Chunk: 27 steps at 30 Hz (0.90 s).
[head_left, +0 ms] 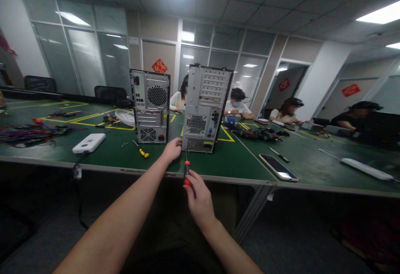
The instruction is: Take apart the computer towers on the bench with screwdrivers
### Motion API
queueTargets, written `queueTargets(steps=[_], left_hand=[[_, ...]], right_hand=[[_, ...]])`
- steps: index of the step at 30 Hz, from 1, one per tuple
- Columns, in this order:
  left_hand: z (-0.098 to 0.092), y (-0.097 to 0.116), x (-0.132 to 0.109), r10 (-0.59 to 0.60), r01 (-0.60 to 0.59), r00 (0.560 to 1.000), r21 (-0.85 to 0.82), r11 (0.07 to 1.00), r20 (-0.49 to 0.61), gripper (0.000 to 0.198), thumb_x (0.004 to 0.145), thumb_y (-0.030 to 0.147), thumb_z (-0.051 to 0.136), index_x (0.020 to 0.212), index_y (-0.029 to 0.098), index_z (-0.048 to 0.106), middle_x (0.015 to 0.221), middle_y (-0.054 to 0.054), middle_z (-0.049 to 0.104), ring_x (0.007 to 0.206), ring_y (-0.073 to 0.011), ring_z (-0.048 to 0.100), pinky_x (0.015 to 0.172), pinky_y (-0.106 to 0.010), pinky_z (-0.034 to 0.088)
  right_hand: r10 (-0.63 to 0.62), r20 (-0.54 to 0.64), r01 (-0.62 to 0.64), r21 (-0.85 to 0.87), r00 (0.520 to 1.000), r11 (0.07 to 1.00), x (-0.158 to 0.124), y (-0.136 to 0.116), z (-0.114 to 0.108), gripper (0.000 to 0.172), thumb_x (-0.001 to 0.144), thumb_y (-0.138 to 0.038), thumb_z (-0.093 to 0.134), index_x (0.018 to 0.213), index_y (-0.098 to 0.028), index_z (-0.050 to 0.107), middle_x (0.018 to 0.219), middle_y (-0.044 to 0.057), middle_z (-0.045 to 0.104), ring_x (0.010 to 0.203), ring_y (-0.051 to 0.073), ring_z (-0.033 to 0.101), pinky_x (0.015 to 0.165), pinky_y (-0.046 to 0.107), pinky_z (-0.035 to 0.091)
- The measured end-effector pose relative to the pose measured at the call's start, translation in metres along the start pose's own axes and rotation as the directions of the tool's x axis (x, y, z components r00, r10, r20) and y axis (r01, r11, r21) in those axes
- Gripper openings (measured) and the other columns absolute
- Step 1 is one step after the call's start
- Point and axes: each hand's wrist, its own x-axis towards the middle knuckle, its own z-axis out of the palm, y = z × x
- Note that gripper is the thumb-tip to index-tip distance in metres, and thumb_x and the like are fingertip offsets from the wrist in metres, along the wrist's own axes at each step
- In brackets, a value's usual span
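Observation:
A grey computer tower [206, 107] stands upright on the green table, its back panel with slots, ports and vent facing me. My left hand [173, 150] rests against its lower left edge, fingers curled at the case side. In my right hand [200, 199] is a screwdriver [187, 172] with a red and black handle, gripped between thumb and fingers. Its shaft points up to the bottom left corner of the tower; whether the tip sits in a screw is too small to tell. A second computer tower [151, 117] stands just left, also back side toward me.
A yellow and black screwdriver [143, 152] and a white power bank [89, 143] lie left, beyond them tangled wires [34, 133] and a white basket [125, 116]. To the right are black cables [258, 133], a phone [278, 167] and a white power strip-like bar [365, 169]. Several people sit across the table.

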Motion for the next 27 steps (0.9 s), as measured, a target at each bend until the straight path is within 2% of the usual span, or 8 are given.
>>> queueTargets(steps=[6,13,16,19,21,27], left_hand=[[-0.001,0.001,0.001,-0.045,0.046,0.999,-0.043,0.998,0.029,0.054,0.067,-0.005,0.05,0.112,0.014,0.074,0.114,-0.011,0.081,0.113,-0.0231,0.075,0.109,-0.037,0.054],[-0.003,0.004,-0.001,-0.066,0.067,0.997,-0.026,0.997,0.032,0.052,0.069,-0.005,0.051,0.111,0.014,0.074,0.114,-0.011,0.081,0.11,-0.0222,0.075,0.105,-0.035,0.055],[-0.003,0.003,0.0,-0.066,0.067,0.997,-0.032,0.997,0.036,0.052,0.07,-0.004,0.051,0.112,0.014,0.074,0.115,-0.011,0.081,0.111,-0.0217,0.075,0.104,-0.034,0.056],[-0.002,0.0,0.001,-0.062,0.063,0.997,-0.034,0.997,0.039,0.053,0.07,-0.004,0.051,0.115,0.014,0.074,0.116,-0.012,0.081,0.112,-0.0224,0.075,0.104,-0.035,0.056],[-0.002,-0.001,0.001,-0.06,0.062,0.997,-0.046,0.997,0.044,0.054,0.071,-0.004,0.051,0.116,0.014,0.074,0.115,-0.011,0.081,0.112,-0.0222,0.075,0.105,-0.035,0.056],[-0.001,-0.004,0.002,-0.049,0.053,0.998,-0.086,0.995,0.046,0.052,0.069,-0.003,0.053,0.112,0.015,0.076,0.112,-0.01,0.082,0.11,-0.0224,0.076,0.108,-0.038,0.055]], right_hand=[[-0.033,0.042,0.036,-0.059,0.999,0.998,-0.001,0.001,0.002,0.04,0.105,-0.015,0.056,0.141,-0.025,0.07,0.142,0.015,0.069,0.129,0.026,0.069,0.11,0.044,0.059],[0.06,-0.047,-0.06,-0.001,0.997,0.998,0.003,0.001,0.0,0.035,0.104,-0.023,0.063,0.138,-0.023,0.071,0.131,0.014,0.072,0.122,0.025,0.072,0.106,0.039,0.061],[-0.012,-0.026,0.011,-0.061,1.0,0.998,0.006,0.004,-0.003,0.037,0.105,-0.019,0.058,0.14,-0.023,0.07,0.135,0.014,0.071,0.122,0.025,0.07,0.104,0.041,0.062],[-0.104,0.042,0.109,-0.143,0.994,0.984,0.009,0.005,-0.006,0.048,0.105,-0.009,0.048,0.146,-0.026,0.066,0.145,0.014,0.068,0.115,0.027,0.069,0.099,0.047,0.062],[-0.116,0.072,0.126,-0.167,0.991,0.978,0.011,0.004,-0.006,0.052,0.103,-0.006,0.045,0.147,-0.027,0.065,0.148,0.013,0.066,0.111,0.027,0.068,0.096,0.05,0.062],[-0.042,0.032,0.043,-0.048,0.999,0.998,0.013,0.001,0.002,0.034,0.105,-0.021,0.06,0.137,-0.022,0.07,0.135,0.015,0.071,0.122,0.026,0.07,0.104,0.043,0.062]])
